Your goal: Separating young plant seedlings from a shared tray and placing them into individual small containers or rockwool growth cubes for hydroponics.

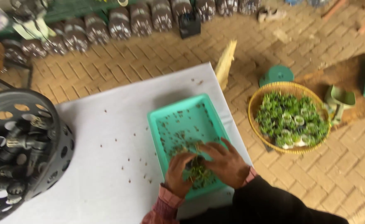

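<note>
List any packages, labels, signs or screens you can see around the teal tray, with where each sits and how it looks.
Row of dark cylindrical grow bags: along the top edge on the brick floor, each with a pale band, lying side by side.
Small black boxy container: in front of that row, top centre; too blurred to tell more.
No signs or screens in view; no readable labels.
Both hands, left hand and right hand, hold green sprouts over the teal plastic tray.

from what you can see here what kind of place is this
Probably an outdoor plant nursery work area. Both hands, left hand and right hand, handle small green seedlings over a teal tray scattered with soil, a woven basket holds more seedlings, and dark filled grow bags line the brick paving.
</note>
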